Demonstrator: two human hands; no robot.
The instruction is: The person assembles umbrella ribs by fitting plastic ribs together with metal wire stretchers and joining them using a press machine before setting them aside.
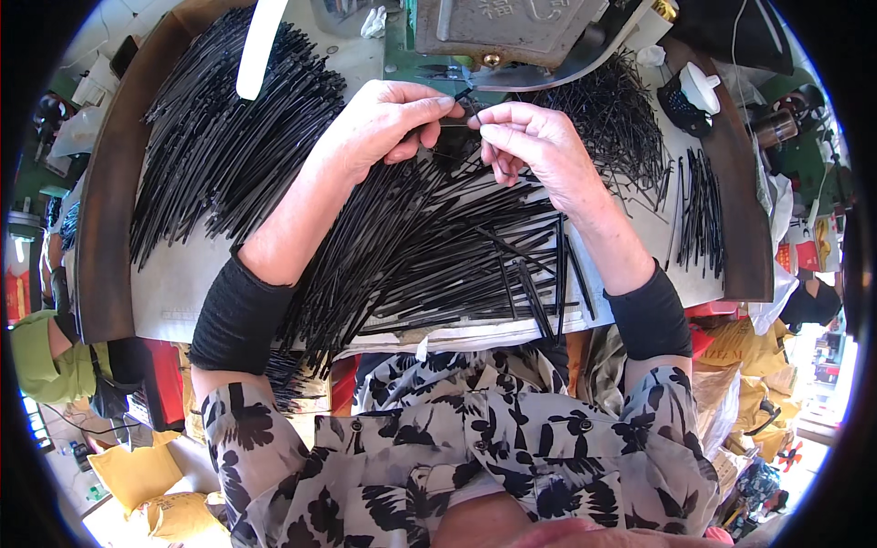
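My left hand is closed in a pinch, with a small dark piece at its fingertips. Just right of it, my right hand pinches a thin black strip between thumb and forefinger. The fingertips of both hands are close together but apart, in front of a machine with a grey metal cover. Whether the two held pieces are joined is too small to tell. Beneath my hands and wrists, many long thin black strips lie heaped on the table.
A large bundle of black strips covers the table's left side. Thinner black pieces pile up at the back right, beside a small row of strips. Brown raised edges bound the pale tabletop. A white bar hangs at upper left.
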